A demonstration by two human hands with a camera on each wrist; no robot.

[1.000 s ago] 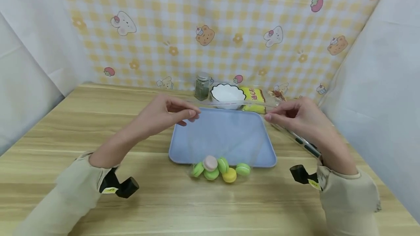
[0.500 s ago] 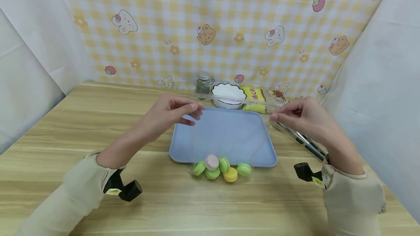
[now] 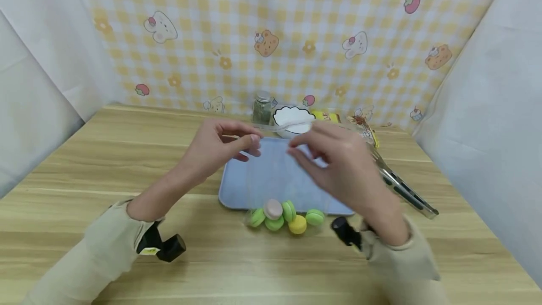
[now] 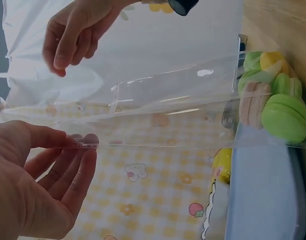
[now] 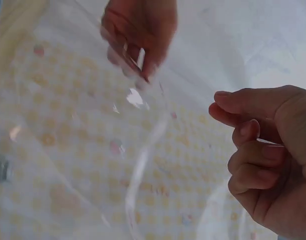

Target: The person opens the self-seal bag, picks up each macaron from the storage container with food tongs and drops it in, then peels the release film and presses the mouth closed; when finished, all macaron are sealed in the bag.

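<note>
My left hand pinches the upper left corner of a clear zip bag between thumb and fingers. The bag hangs upright, its zip strip running off to the right along the top. In its bottom lie several green macarons, a yellow macaron and a pale pink macaron. Before the right half of the bag is my right hand, its fingers loosely bent. Nothing shows between its fingertips in the right wrist view, where the bag's film stands apart from them.
A blue tray lies behind the bag. Farther back stand a jar of dried herbs, a scalloped white bowl, a yellow packet and another snack packet. Metal tongs lie at the right.
My right hand has let go of the bag's right corner and moved left, in front of the tray. The left hand keeps its hold almost in place; the zip strip now sags in a wave.
</note>
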